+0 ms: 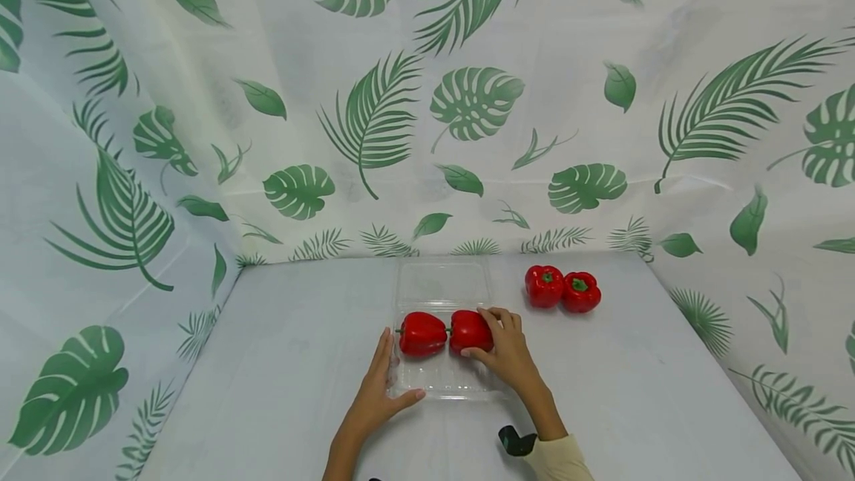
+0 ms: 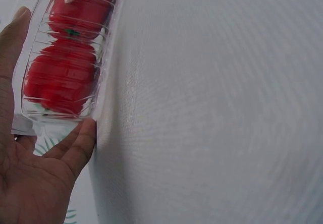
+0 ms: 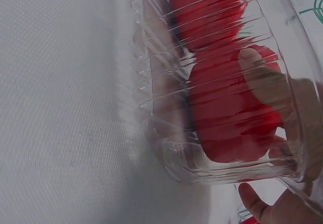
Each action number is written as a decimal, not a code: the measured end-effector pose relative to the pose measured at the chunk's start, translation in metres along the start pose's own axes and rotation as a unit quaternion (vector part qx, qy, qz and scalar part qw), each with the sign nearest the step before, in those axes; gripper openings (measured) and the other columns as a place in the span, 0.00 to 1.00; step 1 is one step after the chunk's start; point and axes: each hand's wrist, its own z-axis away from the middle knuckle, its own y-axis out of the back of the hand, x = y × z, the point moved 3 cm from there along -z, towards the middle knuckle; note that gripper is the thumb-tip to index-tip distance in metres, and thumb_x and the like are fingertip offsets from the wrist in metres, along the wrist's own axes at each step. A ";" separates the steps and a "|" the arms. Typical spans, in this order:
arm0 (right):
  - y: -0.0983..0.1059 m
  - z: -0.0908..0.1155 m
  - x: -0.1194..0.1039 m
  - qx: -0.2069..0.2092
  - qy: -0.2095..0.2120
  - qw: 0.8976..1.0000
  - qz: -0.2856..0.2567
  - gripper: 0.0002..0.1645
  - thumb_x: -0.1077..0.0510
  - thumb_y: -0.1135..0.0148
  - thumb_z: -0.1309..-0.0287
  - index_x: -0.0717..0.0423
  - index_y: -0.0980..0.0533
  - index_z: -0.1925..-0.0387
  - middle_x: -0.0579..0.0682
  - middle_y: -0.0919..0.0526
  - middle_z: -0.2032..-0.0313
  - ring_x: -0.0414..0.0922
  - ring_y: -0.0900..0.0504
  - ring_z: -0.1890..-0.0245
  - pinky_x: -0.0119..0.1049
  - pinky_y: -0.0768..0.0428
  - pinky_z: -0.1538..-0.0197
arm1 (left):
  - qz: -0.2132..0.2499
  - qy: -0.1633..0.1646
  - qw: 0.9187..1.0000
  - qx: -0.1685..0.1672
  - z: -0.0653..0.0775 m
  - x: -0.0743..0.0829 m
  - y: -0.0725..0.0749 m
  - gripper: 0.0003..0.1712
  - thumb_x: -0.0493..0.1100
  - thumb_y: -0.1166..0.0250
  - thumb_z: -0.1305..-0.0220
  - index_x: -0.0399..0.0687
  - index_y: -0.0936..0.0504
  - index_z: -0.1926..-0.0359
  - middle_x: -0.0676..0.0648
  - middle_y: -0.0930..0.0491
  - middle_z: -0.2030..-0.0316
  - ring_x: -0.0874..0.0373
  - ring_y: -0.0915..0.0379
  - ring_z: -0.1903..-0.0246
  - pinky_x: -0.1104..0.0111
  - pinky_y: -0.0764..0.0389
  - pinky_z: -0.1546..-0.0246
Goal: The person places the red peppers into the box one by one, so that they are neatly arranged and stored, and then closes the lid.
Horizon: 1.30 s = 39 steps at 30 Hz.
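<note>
A clear plastic clamshell box (image 1: 434, 381) lies on the table with its lid (image 1: 444, 282) folded back. Two red bell peppers sit side by side in its back half, a left pepper (image 1: 422, 335) and a right pepper (image 1: 466, 332), stems pointing left. My right hand (image 1: 510, 353) grips the right pepper, thumb in front and fingers behind; in the right wrist view the thumb (image 3: 252, 65) shows through the ribbed wall. Fairly straight, the fingers of my left hand (image 1: 375, 396) lie along the box's left side, with the thumb by its front edge.
Two more red bell peppers, one (image 1: 544, 286) and its neighbour (image 1: 581, 292), stand together at the back right, stems up. White cloth with green leaves (image 1: 477, 102) hangs behind the table (image 1: 300, 347) and at both sides. A black strap piece (image 1: 516, 441) sits by my right wrist.
</note>
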 end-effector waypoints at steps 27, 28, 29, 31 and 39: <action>0.010 -0.002 0.006 0.019 0.005 0.997 -0.071 0.42 0.46 0.27 0.48 0.53 0.31 0.34 0.60 0.28 0.40 0.56 0.30 0.39 0.58 0.21 0.42 | 0.011 -0.003 1.000 0.001 0.000 0.000 0.000 0.66 0.60 0.25 0.52 0.58 0.59 0.22 0.57 0.63 0.22 0.47 0.59 0.23 0.46 0.33 0.35; 0.012 -0.002 0.007 0.028 0.006 0.996 -0.079 0.40 0.47 0.28 0.47 0.54 0.31 0.35 0.60 0.28 0.41 0.56 0.28 0.40 0.58 0.21 0.43 | 0.010 -0.003 1.000 0.000 0.000 -0.001 0.000 0.66 0.60 0.25 0.52 0.58 0.59 0.22 0.57 0.63 0.22 0.47 0.59 0.23 0.46 0.33 0.35; 0.015 -0.002 0.009 0.039 0.008 0.995 -0.087 0.38 0.48 0.28 0.46 0.54 0.30 0.36 0.60 0.27 0.42 0.57 0.27 0.42 0.58 0.20 0.43 | 0.010 -0.002 1.000 0.001 -0.001 -0.001 0.000 0.66 0.59 0.25 0.52 0.58 0.59 0.22 0.57 0.63 0.22 0.47 0.59 0.23 0.47 0.33 0.35; 0.021 -0.002 0.012 0.064 0.009 0.993 -0.099 0.34 0.51 0.30 0.44 0.56 0.28 0.38 0.59 0.26 0.44 0.58 0.24 0.44 0.58 0.19 0.45 | 0.010 -0.001 1.000 0.001 -0.001 -0.001 0.000 0.66 0.59 0.25 0.52 0.58 0.59 0.22 0.57 0.62 0.22 0.47 0.59 0.23 0.47 0.33 0.35; 0.053 -0.002 0.038 0.238 -0.051 0.965 -0.098 0.22 0.62 0.34 0.41 0.61 0.25 0.45 0.61 0.27 0.48 0.57 0.26 0.46 0.58 0.18 0.49 | 0.009 0.005 1.000 0.002 0.000 -0.001 0.000 0.66 0.60 0.25 0.53 0.60 0.59 0.22 0.58 0.62 0.22 0.47 0.59 0.23 0.45 0.33 0.35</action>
